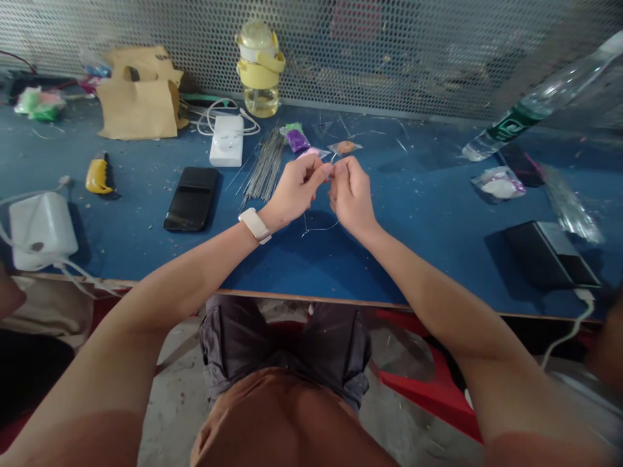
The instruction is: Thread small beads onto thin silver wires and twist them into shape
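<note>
My left hand (pixel 296 189), with a pale band on its wrist, is closed in a pinch. Close against it, fingertips nearly meeting, my right hand (pixel 353 196) pinches too. Both appear to hold a thin metal wire (pixel 321 229); its bent lower part shows beneath the hands, while the gripped part is hidden by the fingers. Left of my left hand lies a bundle of straight grey wires (pixel 265 165). Just beyond my fingers are a purple and green packet (pixel 296 138), a pink packet (pixel 314 153) partly covered by my hand, and an orange-brown packet (pixel 344 147).
A yellow-lided bottle (pixel 263 78) stands against the perforated metal panel (pixel 428 58). Leftward are a white charger (pixel 226 143), a black phone (pixel 191 198) and a yellow-handled cutter (pixel 98 176). At right are a tilted plastic bottle (pixel 520 120) and a black box-like device (pixel 548 256).
</note>
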Demonstrator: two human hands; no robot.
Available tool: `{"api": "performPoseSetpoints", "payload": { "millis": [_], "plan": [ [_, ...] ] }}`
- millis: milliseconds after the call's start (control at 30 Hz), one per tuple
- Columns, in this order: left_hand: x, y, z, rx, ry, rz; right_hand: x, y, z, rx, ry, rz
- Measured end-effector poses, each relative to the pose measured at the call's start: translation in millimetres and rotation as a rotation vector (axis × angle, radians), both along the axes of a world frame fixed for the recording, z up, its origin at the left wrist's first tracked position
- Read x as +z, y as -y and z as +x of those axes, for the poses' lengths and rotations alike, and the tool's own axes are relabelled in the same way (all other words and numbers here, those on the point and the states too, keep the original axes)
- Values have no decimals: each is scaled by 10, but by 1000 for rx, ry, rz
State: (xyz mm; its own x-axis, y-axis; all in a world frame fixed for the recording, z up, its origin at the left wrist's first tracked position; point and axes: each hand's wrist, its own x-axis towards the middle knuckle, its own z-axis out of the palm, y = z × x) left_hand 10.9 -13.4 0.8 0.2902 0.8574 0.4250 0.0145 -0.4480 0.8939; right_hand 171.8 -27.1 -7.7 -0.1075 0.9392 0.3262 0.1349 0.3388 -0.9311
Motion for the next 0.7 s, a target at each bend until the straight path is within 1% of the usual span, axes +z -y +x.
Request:
{"api": "performPoseSetpoints", "payload": {
  "millis": [100,200,333,400,500,567,700],
  "plan": [
    [0,-30,-13,-17,19,-3,77,47,-40,-15,-189,-124],
    [42,-18,-18,-21,38,-29,198,111,-72,49,-320,-268],
    [96,23,-7,-9,37,-94,315,151,-59,131,-444,-383],
    [108,30,-9,-5,44,-111,348,145,-32,191,-477,-453],
    [121,17,-36,-2,72,-138,391,127,11,265,-469,-556],
    [134,5,-61,-18,76,-168,415,119,32,278,-467,-586],
    [172,5,-88,-92,59,-209,426,113,53,283,-505,-607]
  ]
}}
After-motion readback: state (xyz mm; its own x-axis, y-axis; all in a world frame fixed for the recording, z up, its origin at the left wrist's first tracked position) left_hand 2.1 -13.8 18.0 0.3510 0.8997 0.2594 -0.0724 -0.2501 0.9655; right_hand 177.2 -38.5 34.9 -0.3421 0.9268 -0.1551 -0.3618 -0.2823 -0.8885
